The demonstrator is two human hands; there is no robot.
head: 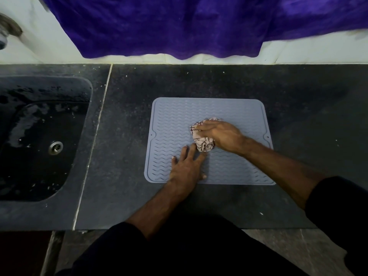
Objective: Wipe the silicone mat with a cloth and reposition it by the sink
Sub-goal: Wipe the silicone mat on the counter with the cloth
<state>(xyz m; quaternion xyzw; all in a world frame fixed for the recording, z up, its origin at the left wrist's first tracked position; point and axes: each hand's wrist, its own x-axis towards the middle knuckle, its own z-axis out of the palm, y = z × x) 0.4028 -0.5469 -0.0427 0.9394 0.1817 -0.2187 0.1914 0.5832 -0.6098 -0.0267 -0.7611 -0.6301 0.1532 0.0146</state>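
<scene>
A grey silicone mat (235, 112) with wavy ridges lies flat on the dark counter, right of the sink. A crumpled pale cloth (204, 144) with dark lines sits near the mat's middle. My right hand (221, 134) grips the cloth from above and presses it onto the mat. My left hand (187, 166) lies flat on the mat's front part, fingers straight, just left of and below the cloth, with fingertips almost touching it.
A dark wet sink (39, 136) with a metal drain (55, 148) is set into the counter at the left. A tap (8, 30) shows at the top left. A purple cloth (179, 26) hangs over the back wall. The counter's front edge (179, 229) runs below my arms.
</scene>
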